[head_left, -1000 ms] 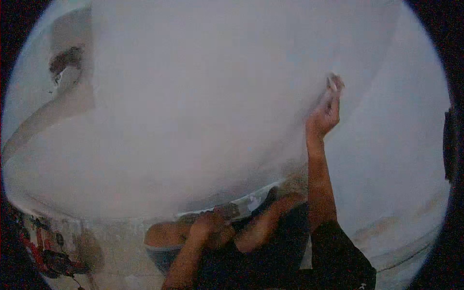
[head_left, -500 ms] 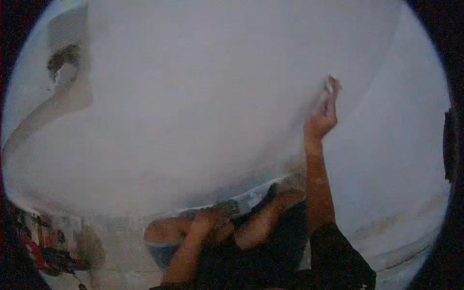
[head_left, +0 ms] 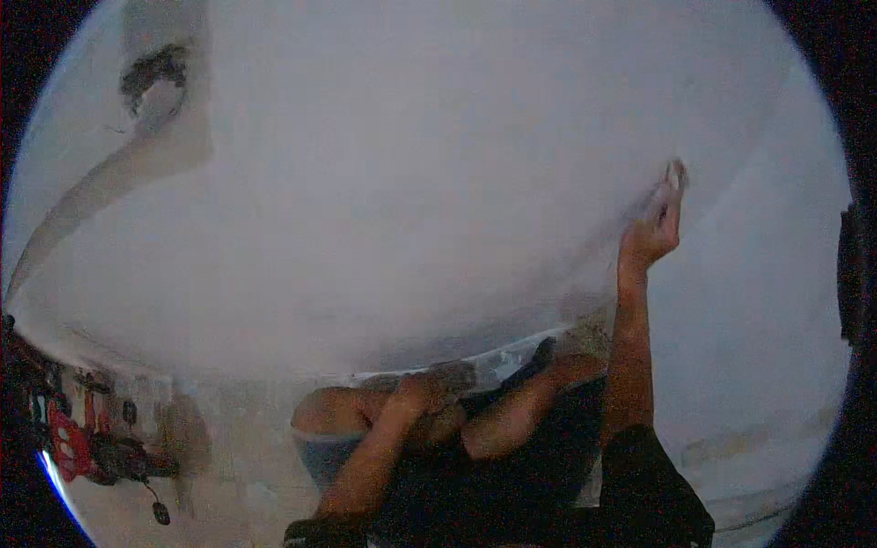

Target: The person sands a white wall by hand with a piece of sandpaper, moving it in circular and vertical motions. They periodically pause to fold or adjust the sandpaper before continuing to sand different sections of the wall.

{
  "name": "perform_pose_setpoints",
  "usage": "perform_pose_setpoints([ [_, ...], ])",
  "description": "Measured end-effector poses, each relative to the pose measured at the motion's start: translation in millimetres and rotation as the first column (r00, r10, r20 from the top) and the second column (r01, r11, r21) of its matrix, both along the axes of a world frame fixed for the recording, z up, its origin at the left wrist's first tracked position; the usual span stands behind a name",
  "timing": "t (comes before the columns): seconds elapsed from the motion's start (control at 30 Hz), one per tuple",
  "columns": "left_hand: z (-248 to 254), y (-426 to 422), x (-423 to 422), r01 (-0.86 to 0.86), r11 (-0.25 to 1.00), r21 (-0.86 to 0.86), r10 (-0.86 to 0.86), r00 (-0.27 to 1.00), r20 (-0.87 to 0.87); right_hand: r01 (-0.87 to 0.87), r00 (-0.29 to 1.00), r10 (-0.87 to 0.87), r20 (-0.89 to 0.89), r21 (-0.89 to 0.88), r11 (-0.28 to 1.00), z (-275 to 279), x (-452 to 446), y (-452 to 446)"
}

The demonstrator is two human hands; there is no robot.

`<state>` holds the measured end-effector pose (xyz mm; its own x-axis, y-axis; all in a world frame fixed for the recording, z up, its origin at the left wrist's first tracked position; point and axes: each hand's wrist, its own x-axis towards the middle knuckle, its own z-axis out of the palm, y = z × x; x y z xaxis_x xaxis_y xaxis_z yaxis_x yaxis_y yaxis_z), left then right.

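Note:
My right hand (head_left: 650,239) is raised against a large pale wall (head_left: 411,183), its arm stretched up at the right. Its fingers are together around a small whitish piece (head_left: 676,178) at the tips, too blurred to name. The hand casts a soft shadow on the wall to its left. My left hand (head_left: 420,393) rests low, by my bent knee. A greyish shape (head_left: 454,374) lies just beyond it; whether the hand holds that shape is unclear, as its fingers are dark and blurred.
A ragged dark hole (head_left: 155,80) breaks the wall at upper left, with a grey-brown patched strip (head_left: 82,201) curving down from it. Red and black items (head_left: 73,447) lie on the floor at lower left. A dark upright shape (head_left: 850,274) stands at the far right.
The view has shifted, so the wall hole sits further right and higher. My right hand is further right in view and slightly lower on the wall. My left hand stays by the knee.

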<state>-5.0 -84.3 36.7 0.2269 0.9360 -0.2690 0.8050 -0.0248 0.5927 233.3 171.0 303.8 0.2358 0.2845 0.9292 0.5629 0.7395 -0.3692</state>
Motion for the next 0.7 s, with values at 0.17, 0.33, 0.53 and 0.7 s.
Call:
perform_pose_setpoints([
  [0.17, -29.0, 10.1, 6.3, 0.016, 0.994, -0.105, -0.025, 0.996, -0.082, -0.105, 0.924, -0.004, 0.383, 0.261, 0.960, -45.7, -50.8, -36.1],
  [0.33, -62.6, 20.3, -8.0, -0.025, 0.934, -0.356, -0.049, 0.979, -0.199, -0.086, 0.994, 0.087, 0.070, -0.022, 0.996, -105.3, 4.9, -1.1],
  [0.53, -111.1, -1.6, 26.2, 0.009, 0.949, 0.316, 0.040, 0.988, -0.148, -0.069, 0.997, 0.064, 0.051, 0.120, 0.990, -12.0, -43.8, -30.8],
  [0.7, -211.4, 35.2, 55.9, -0.114, 0.776, 0.620, 0.038, 0.990, 0.135, -0.467, 0.874, 0.456, 0.167, 0.034, 0.883, -103.3, -94.4, -69.2],
])
